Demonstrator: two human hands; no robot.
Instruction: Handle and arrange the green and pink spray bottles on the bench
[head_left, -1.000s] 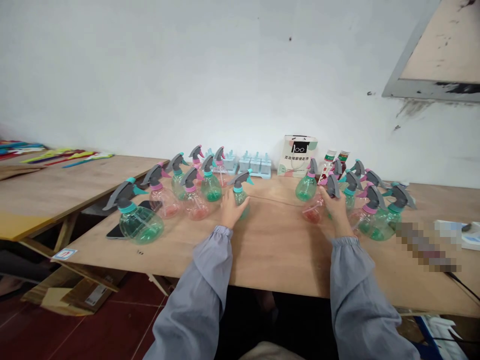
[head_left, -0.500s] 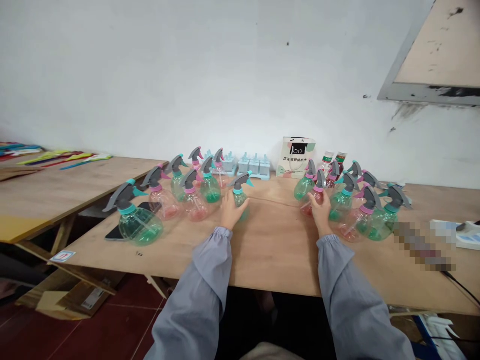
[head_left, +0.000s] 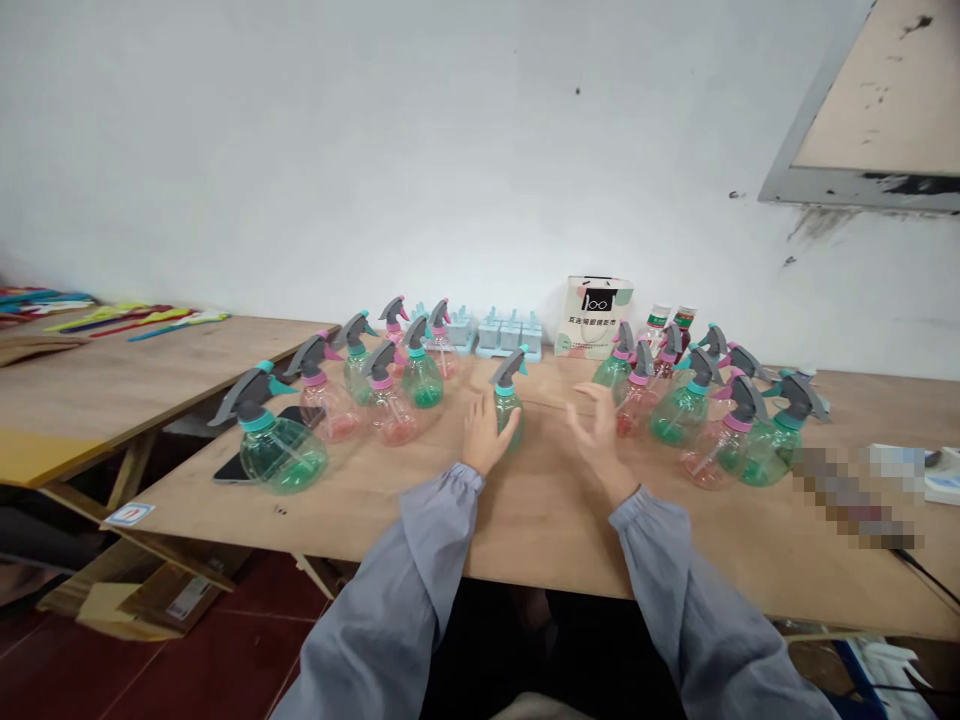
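A green spray bottle with a grey and teal nozzle stands upright near the middle of the wooden table. My left hand is against its left side, thumb in front, holding it. To the right, my right hand is raised over the table with fingers apart and nothing in it. Beyond that hand stands a pink spray bottle, beside a green one and several more. On the left is another group, with a green bottle at the front and a pink one further in.
Behind the bottles, light blue moulds and a paper bag stand by the wall. A dark phone lies under the front left bottle. A side table holds colourful strips.
My left hand and the green bottle in it have moved right, towards the middle. My right hand has let go of the pink bottle and moved left, its fingers now spread.
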